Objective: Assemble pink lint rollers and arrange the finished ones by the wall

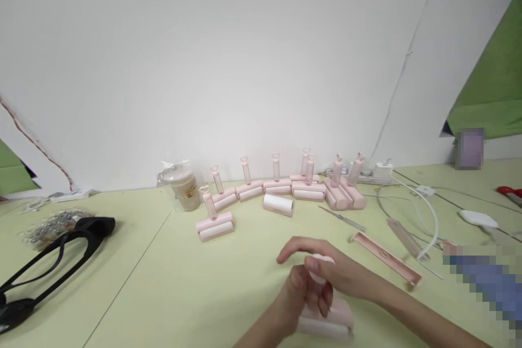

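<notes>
Smooth, softly glossy plastic on the lint rollers (277, 187) behind the paper roll (278, 204), translucent on their handles (246, 172); matt paper on that roll. To its right, metal tweezers (341, 218). To its left, crinkled glossy film (168, 176) around the cup (186, 191), matt plastic on the headset-like frame (92, 237). Beneath it, a smooth matt counter (204, 283).

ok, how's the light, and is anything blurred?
Head view: bright, fairly even light on the wall; soft shadow on the table beside the left hand; that hand, the right hand and the roller under them slightly blurred; pixelated patches at right.
</notes>
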A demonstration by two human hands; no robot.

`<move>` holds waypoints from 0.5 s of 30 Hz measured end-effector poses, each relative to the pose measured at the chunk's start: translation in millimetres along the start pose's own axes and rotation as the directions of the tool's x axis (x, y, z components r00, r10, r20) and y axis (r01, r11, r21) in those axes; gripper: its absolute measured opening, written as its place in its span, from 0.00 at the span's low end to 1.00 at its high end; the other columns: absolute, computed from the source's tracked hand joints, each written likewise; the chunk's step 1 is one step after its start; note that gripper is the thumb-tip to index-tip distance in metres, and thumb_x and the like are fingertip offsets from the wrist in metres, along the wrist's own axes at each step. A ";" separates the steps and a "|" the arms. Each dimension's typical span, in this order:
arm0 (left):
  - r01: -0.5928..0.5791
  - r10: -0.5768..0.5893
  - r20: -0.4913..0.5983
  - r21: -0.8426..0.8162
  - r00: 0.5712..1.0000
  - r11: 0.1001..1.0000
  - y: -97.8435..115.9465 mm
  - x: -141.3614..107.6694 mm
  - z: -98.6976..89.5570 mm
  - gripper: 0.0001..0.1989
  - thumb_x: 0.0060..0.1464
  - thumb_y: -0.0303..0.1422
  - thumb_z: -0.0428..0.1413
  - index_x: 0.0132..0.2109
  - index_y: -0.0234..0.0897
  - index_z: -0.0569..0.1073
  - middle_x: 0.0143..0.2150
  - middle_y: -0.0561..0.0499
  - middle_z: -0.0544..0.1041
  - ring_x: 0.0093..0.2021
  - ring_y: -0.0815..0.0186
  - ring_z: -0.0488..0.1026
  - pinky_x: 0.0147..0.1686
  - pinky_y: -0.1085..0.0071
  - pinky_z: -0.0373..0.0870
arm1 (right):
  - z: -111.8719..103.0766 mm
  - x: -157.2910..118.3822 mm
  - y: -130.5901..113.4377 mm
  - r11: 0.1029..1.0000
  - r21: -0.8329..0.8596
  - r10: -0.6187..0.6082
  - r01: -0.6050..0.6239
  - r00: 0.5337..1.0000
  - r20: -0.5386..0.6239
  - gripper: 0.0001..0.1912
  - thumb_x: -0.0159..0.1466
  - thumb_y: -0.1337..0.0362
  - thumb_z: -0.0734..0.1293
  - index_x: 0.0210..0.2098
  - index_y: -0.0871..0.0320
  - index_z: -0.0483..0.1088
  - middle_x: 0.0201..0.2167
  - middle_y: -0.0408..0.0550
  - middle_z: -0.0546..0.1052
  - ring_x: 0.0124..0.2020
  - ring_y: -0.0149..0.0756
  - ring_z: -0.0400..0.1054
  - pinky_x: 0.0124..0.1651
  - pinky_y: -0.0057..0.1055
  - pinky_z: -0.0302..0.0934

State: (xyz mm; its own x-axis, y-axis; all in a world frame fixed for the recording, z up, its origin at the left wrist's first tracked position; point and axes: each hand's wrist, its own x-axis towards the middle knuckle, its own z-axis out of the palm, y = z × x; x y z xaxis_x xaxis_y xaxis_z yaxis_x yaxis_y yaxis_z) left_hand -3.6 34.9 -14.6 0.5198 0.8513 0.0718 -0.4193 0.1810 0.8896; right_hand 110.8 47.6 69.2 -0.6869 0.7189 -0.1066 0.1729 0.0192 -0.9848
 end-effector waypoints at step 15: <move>0.037 -0.029 -0.040 0.217 0.999 0.975 34.9 -10.6 27.7 0.19 0.50 0.45 0.53 0.34 0.30 0.72 0.32 0.50 0.73 0.35 0.63 0.71 0.37 0.64 0.67 | -2.0 -2.4 -19.2 0.844 -0.277 -0.460 0.459 0.886 0.067 0.10 0.56 0.68 0.61 0.34 0.60 0.72 0.35 0.49 0.73 0.38 0.36 0.67 0.43 0.33 0.60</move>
State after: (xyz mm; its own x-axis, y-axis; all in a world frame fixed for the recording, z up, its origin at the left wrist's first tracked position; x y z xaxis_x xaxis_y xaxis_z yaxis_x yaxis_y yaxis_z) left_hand -3.2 18.5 28.2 0.5016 0.8647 0.0279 -0.2283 0.1012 0.9683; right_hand 110.5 46.9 88.6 -0.7349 0.5813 0.3492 0.0259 0.5387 -0.8421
